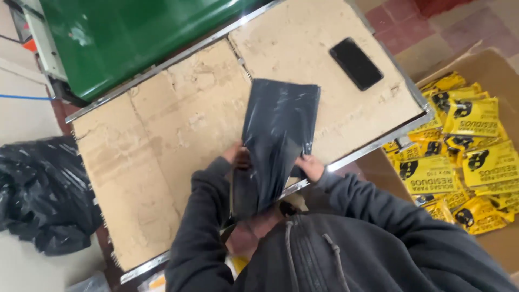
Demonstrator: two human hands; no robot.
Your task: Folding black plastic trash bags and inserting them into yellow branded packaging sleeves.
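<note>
A folded stack of dark grey plastic bags lies partly on the cardboard-covered table and hangs over its near edge. My left hand grips the stack's left edge. My right hand grips its right edge near the table's metal rim. Both arms wear dark grey sleeves, and much of each hand is hidden behind the plastic.
A black phone lies on the table's far right. A cardboard box on the right holds several yellow packets. A crumpled black plastic bag lies on the floor at left. A green machine stands behind the table.
</note>
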